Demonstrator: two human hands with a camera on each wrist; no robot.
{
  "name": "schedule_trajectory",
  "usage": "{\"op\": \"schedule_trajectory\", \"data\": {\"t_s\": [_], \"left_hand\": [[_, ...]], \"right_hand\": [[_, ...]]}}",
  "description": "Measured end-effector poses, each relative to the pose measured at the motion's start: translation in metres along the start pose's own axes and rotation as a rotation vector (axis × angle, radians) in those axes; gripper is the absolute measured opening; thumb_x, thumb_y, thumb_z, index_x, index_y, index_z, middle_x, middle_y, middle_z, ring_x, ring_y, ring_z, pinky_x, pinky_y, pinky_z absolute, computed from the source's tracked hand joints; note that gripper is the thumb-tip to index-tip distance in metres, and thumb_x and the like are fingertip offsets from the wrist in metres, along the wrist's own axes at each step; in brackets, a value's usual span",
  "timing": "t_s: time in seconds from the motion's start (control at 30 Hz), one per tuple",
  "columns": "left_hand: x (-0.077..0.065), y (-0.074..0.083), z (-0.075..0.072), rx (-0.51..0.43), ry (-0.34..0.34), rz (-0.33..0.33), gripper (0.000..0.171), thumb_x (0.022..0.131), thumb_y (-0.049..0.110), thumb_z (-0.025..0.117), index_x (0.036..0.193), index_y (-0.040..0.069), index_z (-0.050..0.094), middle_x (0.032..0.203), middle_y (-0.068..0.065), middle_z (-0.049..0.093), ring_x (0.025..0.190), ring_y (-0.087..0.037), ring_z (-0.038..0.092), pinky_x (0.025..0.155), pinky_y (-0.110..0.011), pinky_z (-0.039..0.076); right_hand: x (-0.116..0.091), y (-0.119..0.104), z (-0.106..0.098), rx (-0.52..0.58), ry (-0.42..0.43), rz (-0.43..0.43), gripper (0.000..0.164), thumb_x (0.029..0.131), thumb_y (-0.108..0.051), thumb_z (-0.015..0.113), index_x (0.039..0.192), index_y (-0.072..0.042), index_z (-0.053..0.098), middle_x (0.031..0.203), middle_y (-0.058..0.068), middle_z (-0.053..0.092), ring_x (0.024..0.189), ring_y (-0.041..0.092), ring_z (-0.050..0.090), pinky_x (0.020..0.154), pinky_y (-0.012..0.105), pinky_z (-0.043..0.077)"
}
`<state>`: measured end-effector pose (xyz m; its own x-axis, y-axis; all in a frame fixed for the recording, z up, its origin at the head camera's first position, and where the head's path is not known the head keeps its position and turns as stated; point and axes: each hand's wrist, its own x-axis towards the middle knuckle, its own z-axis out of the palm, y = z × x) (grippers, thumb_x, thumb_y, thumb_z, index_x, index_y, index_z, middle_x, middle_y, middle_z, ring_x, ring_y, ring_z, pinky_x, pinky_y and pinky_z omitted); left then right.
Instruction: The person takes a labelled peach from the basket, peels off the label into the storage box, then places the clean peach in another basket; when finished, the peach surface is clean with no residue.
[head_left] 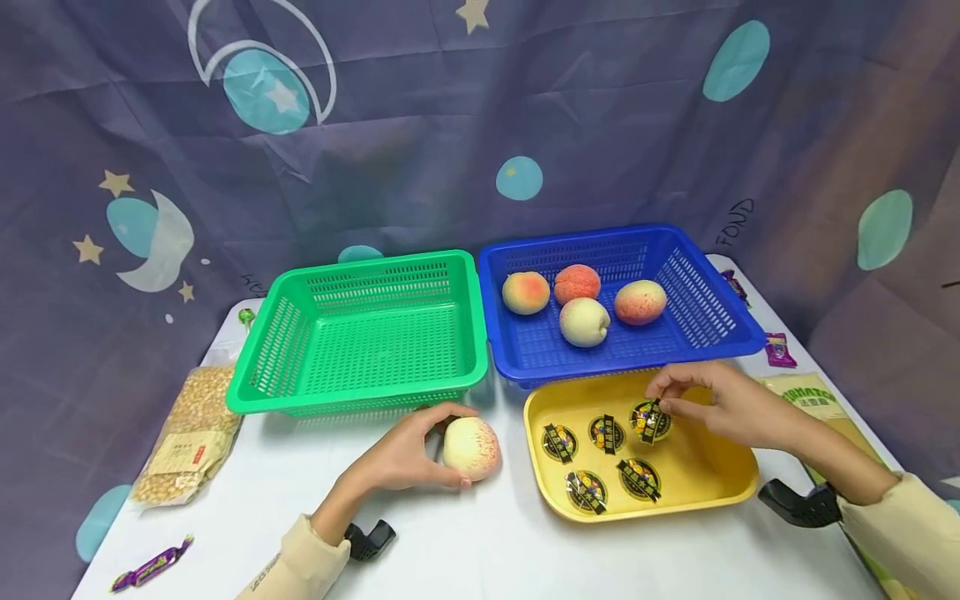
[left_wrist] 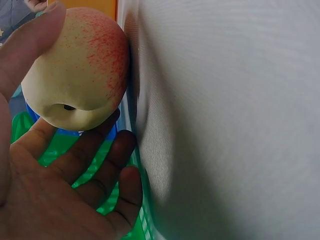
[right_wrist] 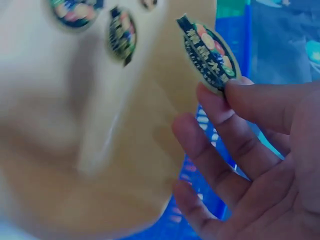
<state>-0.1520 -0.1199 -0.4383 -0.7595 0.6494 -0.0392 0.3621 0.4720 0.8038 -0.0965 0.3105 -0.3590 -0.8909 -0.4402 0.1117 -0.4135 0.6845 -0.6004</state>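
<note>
My left hand (head_left: 416, 454) grips a pale peach (head_left: 471, 449) with a red-speckled side, on the white table in front of the green basket. In the left wrist view the thumb lies over the peach (left_wrist: 80, 70) and fingers curve beneath it. Between thumb and index finger my right hand (head_left: 708, 402) pinches a round black-and-gold fruit sticker (head_left: 649, 422) above the yellow tray (head_left: 705, 483). The right wrist view shows that sticker (right_wrist: 212, 55) tilted, with fruit pictures and a dark lettered band. Several similar stickers (head_left: 639, 481) lie in the tray.
A green basket (head_left: 360, 392) stands at the back left. Beside it, a blue basket (head_left: 622, 358) holds several peaches (head_left: 585, 322). A bag of corn kernels (head_left: 187, 433) and a purple-wrapped candy (head_left: 152, 568) lie at left. At right are a yellow-green packet (head_left: 806, 396) and purple candies (head_left: 780, 350).
</note>
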Motion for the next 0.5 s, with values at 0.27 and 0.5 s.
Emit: {"op": "schedule_trajectory", "data": {"t_s": [0.27,0.5], "left_hand": [[-0.001,-0.002,0.000,-0.017,-0.002,0.014,0.077,0.065,0.032,0.096,0.133,0.034,0.061,0.112,0.014,0.066,0.104,-0.013,0.059,0.095,-0.037,0.049],[0.000,-0.001,-0.001,-0.022,-0.010,0.013,0.076,0.066,0.032,0.096,0.133,0.035,0.060,0.113,0.014,0.065,0.105,-0.014,0.060,0.096,-0.038,0.049]], "right_hand": [[-0.012,0.016,-0.001,-0.082,0.027,-0.029,0.032,0.084,0.009,0.075,0.105,-0.015,0.073,0.095,-0.010,0.073,0.083,-0.002,0.063,0.073,0.018,0.056],[-0.017,0.028,0.006,-0.149,0.038,-0.052,0.033,0.083,0.008,0.076,0.106,-0.015,0.074,0.093,-0.010,0.071,0.083,-0.005,0.054,0.070,0.019,0.053]]}}
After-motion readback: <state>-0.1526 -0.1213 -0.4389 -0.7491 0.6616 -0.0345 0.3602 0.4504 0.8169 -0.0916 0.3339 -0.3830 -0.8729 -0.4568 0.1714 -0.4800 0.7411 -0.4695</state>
